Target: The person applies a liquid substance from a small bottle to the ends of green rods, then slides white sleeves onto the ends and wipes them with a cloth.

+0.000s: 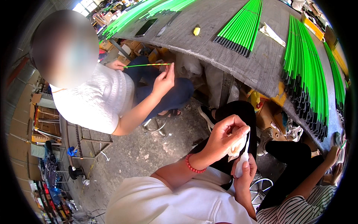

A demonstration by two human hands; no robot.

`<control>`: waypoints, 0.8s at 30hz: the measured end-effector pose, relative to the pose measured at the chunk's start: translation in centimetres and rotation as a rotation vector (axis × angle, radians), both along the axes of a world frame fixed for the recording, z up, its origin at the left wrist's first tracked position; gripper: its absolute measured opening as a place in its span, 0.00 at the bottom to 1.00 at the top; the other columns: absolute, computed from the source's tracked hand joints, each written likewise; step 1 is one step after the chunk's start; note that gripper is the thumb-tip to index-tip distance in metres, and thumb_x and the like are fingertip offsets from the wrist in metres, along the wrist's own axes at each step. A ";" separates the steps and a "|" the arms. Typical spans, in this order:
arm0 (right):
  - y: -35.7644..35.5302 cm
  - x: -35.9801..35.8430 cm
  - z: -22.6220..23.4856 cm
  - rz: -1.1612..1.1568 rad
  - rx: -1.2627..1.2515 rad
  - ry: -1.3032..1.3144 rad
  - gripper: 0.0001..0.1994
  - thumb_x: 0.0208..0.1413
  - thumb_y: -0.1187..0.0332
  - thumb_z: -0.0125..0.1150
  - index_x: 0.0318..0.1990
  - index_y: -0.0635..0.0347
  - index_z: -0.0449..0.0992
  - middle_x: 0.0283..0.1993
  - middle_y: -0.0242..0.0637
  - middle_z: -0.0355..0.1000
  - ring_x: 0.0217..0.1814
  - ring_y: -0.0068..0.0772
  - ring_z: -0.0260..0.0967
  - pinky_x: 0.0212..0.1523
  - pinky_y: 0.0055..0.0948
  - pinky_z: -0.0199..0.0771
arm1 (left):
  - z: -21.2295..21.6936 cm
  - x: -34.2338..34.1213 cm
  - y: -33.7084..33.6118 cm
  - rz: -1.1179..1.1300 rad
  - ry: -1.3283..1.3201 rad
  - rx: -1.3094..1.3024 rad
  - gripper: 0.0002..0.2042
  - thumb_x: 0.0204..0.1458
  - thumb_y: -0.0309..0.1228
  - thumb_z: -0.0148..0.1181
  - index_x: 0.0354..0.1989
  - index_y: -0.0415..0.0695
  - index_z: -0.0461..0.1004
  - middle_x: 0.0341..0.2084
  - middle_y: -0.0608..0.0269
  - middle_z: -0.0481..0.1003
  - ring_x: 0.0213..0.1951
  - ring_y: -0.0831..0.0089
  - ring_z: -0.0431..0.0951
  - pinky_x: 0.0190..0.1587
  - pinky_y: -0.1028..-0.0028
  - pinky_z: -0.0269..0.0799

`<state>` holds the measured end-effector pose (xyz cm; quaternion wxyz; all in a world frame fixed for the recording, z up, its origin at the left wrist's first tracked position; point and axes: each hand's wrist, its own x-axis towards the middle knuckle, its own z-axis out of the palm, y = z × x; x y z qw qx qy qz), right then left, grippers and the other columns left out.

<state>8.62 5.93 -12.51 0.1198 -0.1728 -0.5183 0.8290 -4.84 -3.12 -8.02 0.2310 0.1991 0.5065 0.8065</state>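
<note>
Gripping a crumpled white cloth (238, 145) in both hands.
Left hand (223, 136) at twelve o'clock, right hand (244, 173) below, fingers closed; whatever it wraps stays hidden.

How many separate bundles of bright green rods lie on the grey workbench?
4, at least: one bundle at the top left, a second beside it, a fanned bundle at top centre, and a long bundle on the right. More green rods at the far right edge may form another.

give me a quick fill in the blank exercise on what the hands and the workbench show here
1. Both hands, left hand and right hand, hold a crumpled ____ cloth.
2. The left wrist wears a ____ bead bracelet.
3. The rods on the workbench are bright ____ with black ends.

Missing words: white; red; green
</note>
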 end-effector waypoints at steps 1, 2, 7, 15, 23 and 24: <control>0.0 0.0 0.0 -0.001 0.000 0.003 0.24 0.51 0.46 0.57 0.31 0.62 0.66 0.23 0.32 0.65 0.15 0.20 0.61 0.14 0.18 0.57 | 0.0 0.0 0.0 -0.020 -0.017 0.003 0.04 0.54 0.25 0.55 0.32 0.38 0.69 0.27 0.68 0.68 0.29 0.85 0.69 0.32 0.83 0.66; 0.0 -0.1 -0.1 -0.002 0.001 0.005 0.24 0.51 0.46 0.57 0.31 0.62 0.66 0.23 0.32 0.65 0.15 0.19 0.61 0.14 0.18 0.56 | 0.0 0.1 0.0 -0.027 -0.032 0.004 0.04 0.55 0.26 0.55 0.32 0.39 0.69 0.27 0.68 0.68 0.30 0.85 0.69 0.32 0.83 0.66; -0.1 -0.1 -0.1 0.002 -0.008 0.001 0.24 0.51 0.46 0.57 0.31 0.62 0.66 0.23 0.33 0.65 0.15 0.20 0.61 0.13 0.17 0.56 | -0.1 0.2 0.1 -0.051 -0.059 0.007 0.04 0.55 0.26 0.55 0.34 0.40 0.69 0.28 0.69 0.69 0.31 0.85 0.69 0.33 0.83 0.67; 0.0 -0.1 -0.1 0.017 -0.013 -0.014 0.23 0.52 0.47 0.57 0.32 0.62 0.66 0.23 0.33 0.65 0.15 0.20 0.61 0.13 0.17 0.55 | -0.1 0.2 0.2 -0.065 -0.065 0.017 0.06 0.54 0.27 0.57 0.36 0.41 0.68 0.29 0.69 0.69 0.31 0.85 0.69 0.33 0.83 0.66; -0.1 -0.3 0.1 0.014 -0.007 -0.013 0.22 0.53 0.48 0.56 0.31 0.61 0.65 0.18 0.31 0.63 0.15 0.19 0.60 0.13 0.16 0.54 | 0.3 0.3 0.4 -0.072 -0.059 -0.032 0.06 0.54 0.28 0.57 0.36 0.41 0.68 0.29 0.71 0.68 0.31 0.87 0.67 0.34 0.85 0.65; -0.1 -0.3 0.1 0.010 -0.007 -0.014 0.22 0.53 0.48 0.56 0.31 0.61 0.64 0.17 0.31 0.62 0.14 0.19 0.60 0.13 0.16 0.54 | 0.2 0.3 0.4 -0.092 -0.065 -0.041 0.06 0.54 0.28 0.57 0.35 0.41 0.68 0.28 0.71 0.68 0.31 0.87 0.67 0.33 0.85 0.65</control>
